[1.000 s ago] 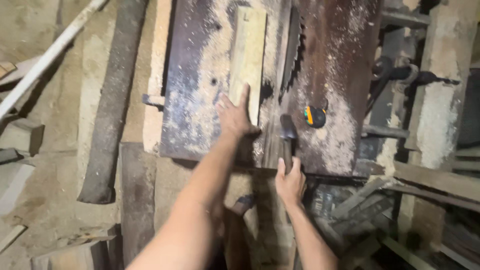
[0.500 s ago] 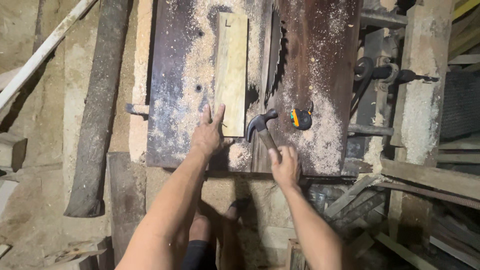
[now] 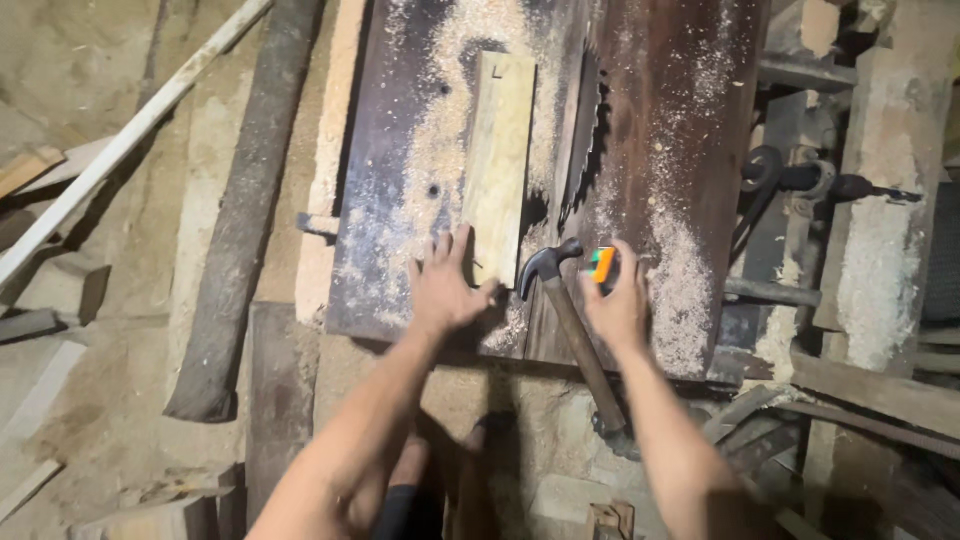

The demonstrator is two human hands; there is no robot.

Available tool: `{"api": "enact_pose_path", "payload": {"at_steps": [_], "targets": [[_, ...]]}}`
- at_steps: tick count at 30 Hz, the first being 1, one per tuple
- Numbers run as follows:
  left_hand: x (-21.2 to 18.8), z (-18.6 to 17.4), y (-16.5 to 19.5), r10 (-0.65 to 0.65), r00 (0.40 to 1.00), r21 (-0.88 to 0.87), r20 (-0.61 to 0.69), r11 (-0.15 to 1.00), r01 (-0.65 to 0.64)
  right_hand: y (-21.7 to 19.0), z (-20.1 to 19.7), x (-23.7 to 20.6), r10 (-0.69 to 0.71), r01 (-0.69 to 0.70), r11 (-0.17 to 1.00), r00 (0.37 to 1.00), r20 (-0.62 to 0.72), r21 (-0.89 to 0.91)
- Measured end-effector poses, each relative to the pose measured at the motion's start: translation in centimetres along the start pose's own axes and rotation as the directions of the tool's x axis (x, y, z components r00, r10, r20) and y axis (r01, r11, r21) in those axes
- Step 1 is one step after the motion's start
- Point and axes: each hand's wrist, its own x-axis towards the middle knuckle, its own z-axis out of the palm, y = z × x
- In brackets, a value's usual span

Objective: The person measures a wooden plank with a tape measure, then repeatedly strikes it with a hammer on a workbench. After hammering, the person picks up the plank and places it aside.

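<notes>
The wooden board point(image 3: 497, 165) lies flat on the saw table point(image 3: 385, 200), lengthwise beside the circular saw blade point(image 3: 583, 135), which rises from its slot just to the board's right. Sawdust is spread around both. Against the frame a second ago, the board sits in the same lie along the blade; what has changed is the hands. The left hand point(image 3: 443, 290) was then resting on the board's near end; it is now flat on the table, fingers spread, the grip empty, its fingertips touching or just short of the board's near left corner. The right hand point(image 3: 618, 300) has left the hammer point(image 3: 570, 330), whose handle it held earlier, and now closes loosely round a small orange-and-green object point(image 3: 601, 265), apparently a tape measure. The hammer lies free between the two hands, head near the board's near end, handle overhanging the table's front edge. Judgement: the board is released and no longer being steadied. Beyond the table, a dark log point(image 3: 235, 230) and a pale slat point(image 3: 120, 150) lie on the floor at left.
</notes>
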Motion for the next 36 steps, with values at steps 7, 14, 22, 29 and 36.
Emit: {"api": "enact_pose_path", "payload": {"at_steps": [7, 14, 22, 29, 36], "targets": [[-4.2, 5.6, 4.0, -0.111, 0.906, -0.671, -0.408, 0.710, -0.215, -7.1, 2.3, -7.6, -0.206, 0.218, 0.960, 0.975, -0.084, 0.174], [-4.3, 5.3, 3.9, -0.360, 0.926, -0.905, -0.113, 0.422, 0.054, -6.0, 1.8, -10.8, -0.301, 0.239, 0.857, 0.951, 0.067, 0.456], [-4.4, 6.6, 1.9, -0.465, 0.885, -0.979, 0.021, 0.171, 0.114, 6.0, 1.7, -12.2, 0.248, -0.164, 0.930, 0.941, 0.229, -0.330], [-4.2, 10.1, -2.4, -0.405, 0.875, -0.927, -0.265, 0.357, -0.116, 5.1, 2.8, -14.6, 0.131, -0.162, 0.979, 0.966, 0.225, 0.127], [-9.6, 2.0, -1.9, -0.474, 0.881, -0.788, -0.005, 0.544, 0.288, -8.0, 4.2, -16.2, 0.066, -0.311, 0.837, 0.875, 0.480, 0.450]]}}
